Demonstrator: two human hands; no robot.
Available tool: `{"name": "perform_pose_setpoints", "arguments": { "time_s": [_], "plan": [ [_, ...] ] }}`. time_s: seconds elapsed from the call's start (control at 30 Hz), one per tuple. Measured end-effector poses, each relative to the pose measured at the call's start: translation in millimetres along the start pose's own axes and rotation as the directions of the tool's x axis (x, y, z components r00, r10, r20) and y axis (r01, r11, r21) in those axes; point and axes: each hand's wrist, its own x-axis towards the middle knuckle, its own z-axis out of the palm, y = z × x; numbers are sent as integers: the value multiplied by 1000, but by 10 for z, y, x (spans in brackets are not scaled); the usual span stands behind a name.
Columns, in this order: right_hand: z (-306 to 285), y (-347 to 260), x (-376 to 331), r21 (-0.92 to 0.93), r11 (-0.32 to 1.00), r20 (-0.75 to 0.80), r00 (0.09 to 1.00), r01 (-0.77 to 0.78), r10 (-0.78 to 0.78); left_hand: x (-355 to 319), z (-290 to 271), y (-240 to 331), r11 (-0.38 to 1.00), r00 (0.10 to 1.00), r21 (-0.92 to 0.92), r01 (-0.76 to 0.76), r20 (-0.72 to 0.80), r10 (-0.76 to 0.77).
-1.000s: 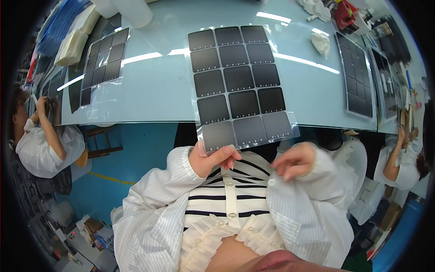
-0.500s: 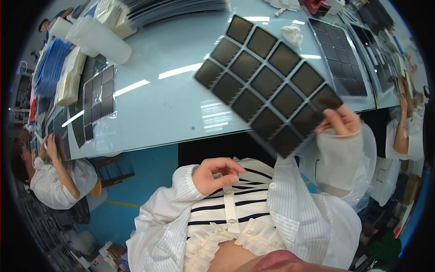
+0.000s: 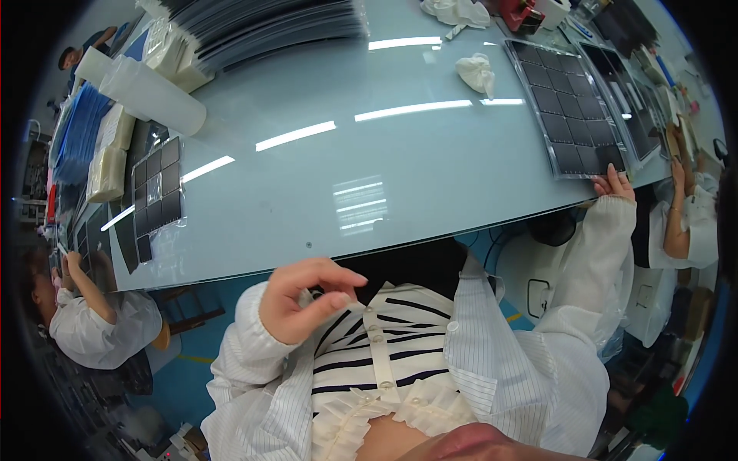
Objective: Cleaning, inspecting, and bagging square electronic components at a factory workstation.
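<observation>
At the table's right side lies a sheet of dark square panels [image 3: 567, 104] in rows with pale gaps, on top of what looks like a similar sheet. My right hand [image 3: 613, 184] is at its near right corner, fingertips over the edge and closed on it; the thumb is partly hidden. My left hand [image 3: 307, 298] hovers before my striped top, off the table's near edge. Its thumb and forefinger are apart, the other fingers curled, and I see nothing held.
A crumpled white cloth [image 3: 477, 74] lies on the glossy table [image 3: 307, 184]. Pale plastic bottles [image 3: 157, 96] and a smaller panel sheet [image 3: 159, 184] are at left. Dark sheets are stacked [image 3: 269, 31] at the far side. Co-workers sit left [image 3: 104, 323] and right [image 3: 696, 223].
The panel sheet, held up in the air by my right hand, has moved right and down onto the table's right side. My left hand has shifted left and its fingers have spread slightly.
</observation>
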Motion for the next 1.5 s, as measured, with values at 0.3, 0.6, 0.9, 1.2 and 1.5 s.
{"name": "perform_pose_setpoints", "arguments": {
  "time_s": [0.3,0.6,0.9,1.2,1.5],
  "plan": [
    [-68,-104,256,-155,981,-103,990,-115,99,332,-308,-104,962,955,264,66,-295,16],
    [588,-508,-390,-420,857,-269,861,298,-431,435,-371,-312,949,934,300,95,-357,19],
    [2787,-1525,-734,-255,184,500,292,949,-815,380,-411,-323,960,940,280,-1,-328,97],
    [4819,-2326,-406,-138,-409,618,-244,902,-747,314,-392,-302,933,926,357,-44,-335,172],
    [4770,-2244,-593,-122,-648,440,-544,752,-714,317,-409,-302,918,936,394,-45,-305,176]
  ]
}}
